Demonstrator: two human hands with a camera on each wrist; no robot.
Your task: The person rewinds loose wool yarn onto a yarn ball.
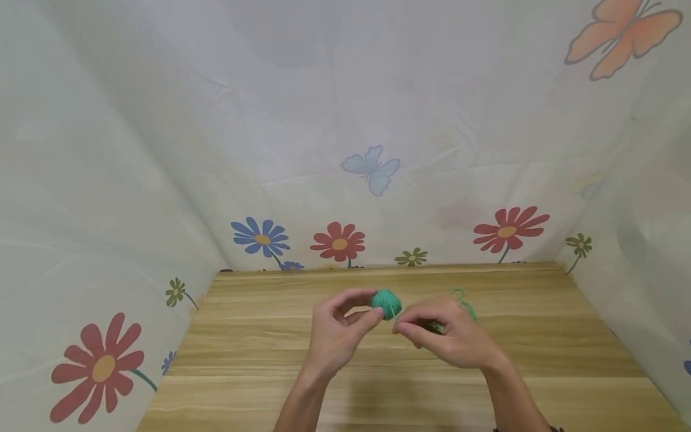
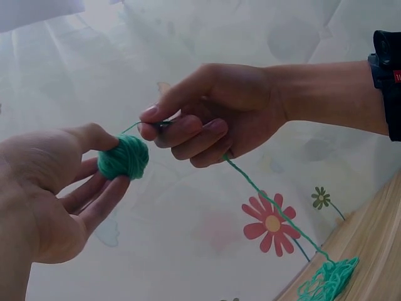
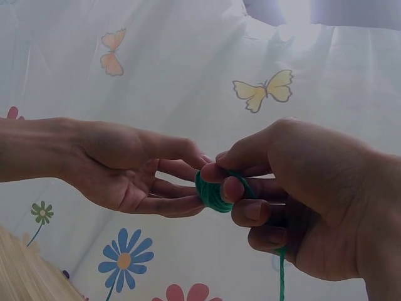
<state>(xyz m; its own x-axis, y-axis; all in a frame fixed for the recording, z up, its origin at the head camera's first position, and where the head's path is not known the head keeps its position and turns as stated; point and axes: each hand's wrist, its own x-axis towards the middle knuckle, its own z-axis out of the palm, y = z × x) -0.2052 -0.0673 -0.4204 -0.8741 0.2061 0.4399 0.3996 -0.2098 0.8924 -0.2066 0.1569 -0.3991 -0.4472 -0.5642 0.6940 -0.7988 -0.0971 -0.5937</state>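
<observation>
A small ball of green yarn (image 1: 385, 303) is held above the table between the thumb and fingers of my left hand (image 1: 337, 330). Close on its right, my right hand (image 1: 450, 333) pinches the yarn strand between thumb and forefinger. In the left wrist view a short bit of strand runs from the yarn ball (image 2: 124, 157) to the right hand (image 2: 203, 119). From under that hand the strand (image 2: 276, 206) slants down to a loose heap of green yarn (image 2: 331, 279) on the table. The right wrist view shows the ball (image 3: 213, 190) partly hidden behind the right fingers.
A wood-grain table (image 1: 259, 372) lies under both hands. Pale curtains (image 1: 302, 108) printed with flowers and butterflies enclose it at the back and both sides. A dark band (image 2: 385, 84) sits on the right wrist.
</observation>
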